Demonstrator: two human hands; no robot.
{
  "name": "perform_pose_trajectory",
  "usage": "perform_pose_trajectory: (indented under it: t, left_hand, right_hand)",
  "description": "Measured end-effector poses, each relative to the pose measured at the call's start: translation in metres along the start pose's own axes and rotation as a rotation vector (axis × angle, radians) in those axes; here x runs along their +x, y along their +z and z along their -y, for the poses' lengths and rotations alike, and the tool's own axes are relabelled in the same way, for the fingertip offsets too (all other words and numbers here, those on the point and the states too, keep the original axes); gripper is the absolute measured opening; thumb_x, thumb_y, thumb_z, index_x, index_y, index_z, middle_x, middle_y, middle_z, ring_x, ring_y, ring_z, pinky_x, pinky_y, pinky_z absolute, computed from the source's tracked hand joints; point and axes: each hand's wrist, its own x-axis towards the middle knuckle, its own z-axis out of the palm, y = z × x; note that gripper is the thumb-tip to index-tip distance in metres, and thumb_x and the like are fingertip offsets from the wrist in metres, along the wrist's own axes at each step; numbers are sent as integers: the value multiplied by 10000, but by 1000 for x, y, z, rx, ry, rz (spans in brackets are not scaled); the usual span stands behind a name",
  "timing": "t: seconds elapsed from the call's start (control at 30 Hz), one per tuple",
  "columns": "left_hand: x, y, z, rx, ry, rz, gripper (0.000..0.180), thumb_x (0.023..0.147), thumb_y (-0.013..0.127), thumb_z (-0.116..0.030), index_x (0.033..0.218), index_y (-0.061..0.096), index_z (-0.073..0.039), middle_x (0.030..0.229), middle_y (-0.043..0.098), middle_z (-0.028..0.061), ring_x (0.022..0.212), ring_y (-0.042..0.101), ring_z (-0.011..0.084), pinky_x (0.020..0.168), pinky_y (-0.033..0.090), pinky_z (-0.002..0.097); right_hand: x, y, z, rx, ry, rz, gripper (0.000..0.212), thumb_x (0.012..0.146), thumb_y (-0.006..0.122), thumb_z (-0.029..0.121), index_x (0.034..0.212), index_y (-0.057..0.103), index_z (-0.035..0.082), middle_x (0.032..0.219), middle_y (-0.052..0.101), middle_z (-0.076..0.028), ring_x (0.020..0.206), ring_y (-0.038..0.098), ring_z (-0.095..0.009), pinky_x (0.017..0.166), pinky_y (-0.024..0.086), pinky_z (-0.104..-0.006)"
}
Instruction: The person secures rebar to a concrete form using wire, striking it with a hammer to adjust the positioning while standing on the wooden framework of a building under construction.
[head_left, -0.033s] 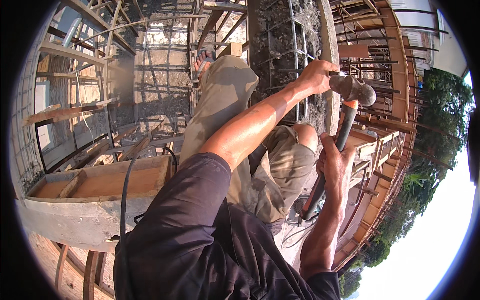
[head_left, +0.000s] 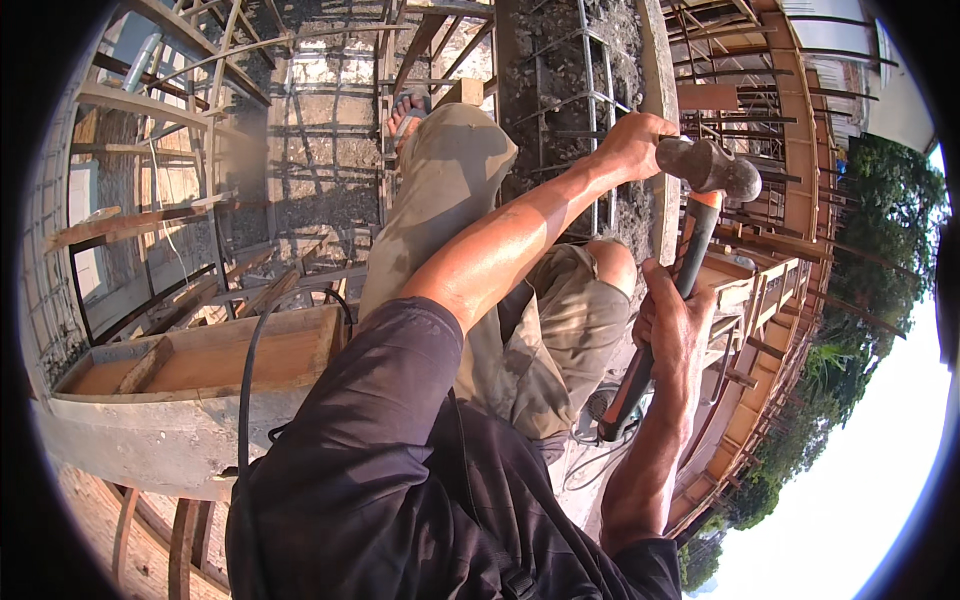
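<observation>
My right hand [head_left: 672,322] is wrapped round the dark rubber handle of a hammer [head_left: 710,170], low on the grip. Its heavy, worn steel head is up beside my left hand [head_left: 632,150], just beyond the outer face of a wooden formwork board [head_left: 662,85]. The fingers of my left hand are curled closed at that board, next to the hammer head. What they pinch is hidden behind the fingers and the head. Inside the board, steel reinforcing bars [head_left: 590,75] run along a rough trench of rubble.
My bent knees and a sandalled foot [head_left: 405,115] are left of the trench. A black cable [head_left: 250,380] passes by my left arm, over a wooden trough [head_left: 200,365]. Scaffold timbers [head_left: 215,90] are at left. On the right, a long timber framework [head_left: 800,120] drops away outside.
The hammer head has shifted slightly right and down, away from the board. My left hand has moved a little; both hands keep their grip.
</observation>
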Motion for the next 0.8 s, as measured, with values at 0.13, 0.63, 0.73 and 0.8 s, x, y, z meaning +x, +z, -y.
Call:
perform_pose_trajectory:
  t: [0.13, 0.63, 0.73, 0.8]
  left_hand:
    - [-6, 1, -5, -136, -134, -37, 358, 819, 771, -255, 1101, 762, -35, 919, 752, 150, 814, 707, 243, 770, 550, 371]
    - [-8, 0, 5, -185, -15, -95, 264, 854, 760, -163, 1049, 726, 11, 838, 738, 155, 727, 698, 179, 672, 554, 343]
    - [-12, 0, 2, -182, -10, -92, 367, 856, 775, -186, 1133, 709, 47, 876, 753, 158, 745, 705, 155, 670, 562, 329]
    - [-12, 0, 2, -185, -19, -87, 371, 858, 775, -193, 1131, 707, 49, 874, 753, 163, 746, 704, 153, 672, 562, 327]
  right_hand:
    - [-52, -34, 98, 165, -263, -151, 318, 951, 735, 216, 743, 514, 119, 515, 374, 57, 387, 310, -42, 355, 241, -220]
    - [-17, -32, 24, 49, -169, 51, 345, 916, 769, 249, 734, 510, 111, 544, 411, 61, 412, 330, -36, 390, 248, -234]
    - [-56, -63, 108, 198, -475, -227, 387, 979, 705, 205, 692, 454, 137, 524, 339, 55, 394, 325, -48, 359, 260, -222]
    - [-74, -70, 165, 288, -868, -543, 404, 1031, 556, 210, 651, 425, 168, 498, 289, 50, 383, 274, -47, 397, 254, -209]
